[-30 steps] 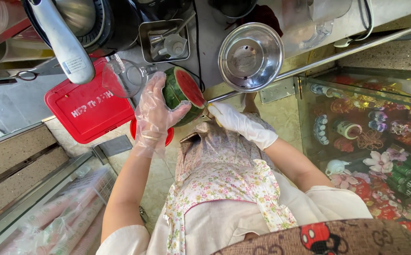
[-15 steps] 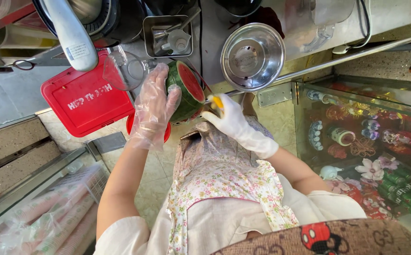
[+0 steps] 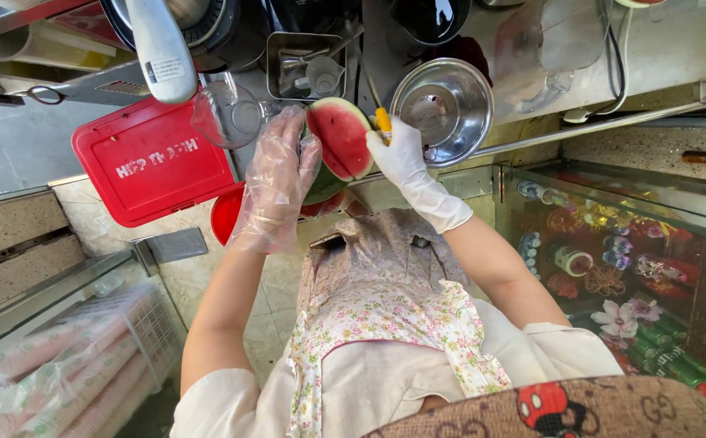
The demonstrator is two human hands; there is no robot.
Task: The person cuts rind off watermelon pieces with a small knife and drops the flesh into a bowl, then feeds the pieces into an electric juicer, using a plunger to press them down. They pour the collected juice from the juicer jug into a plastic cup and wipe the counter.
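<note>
Upper centre of frame: our left hand (image 3: pixel 276 174), in a loose clear plastic glove, is wrapped round the rind side of a cut watermelon wedge with red flesh (image 3: pixel 339 138). Our right hand (image 3: pixel 402 154), white glove, fingers closed on a yellow-handled knife (image 3: pixel 382 122) at the wedge's right edge. Round steel bowl (image 3: pixel 444 109) just right of that; red plastic lid (image 3: pixel 146 166) at left.

You have a single view, from a camera on your own head, looking steeply down over your chest and arms at close range. The steel counter (image 3: pixel 661 57) runs across the top of the frame, the tiled floor (image 3: pixel 207 284) sits lower left.
</note>
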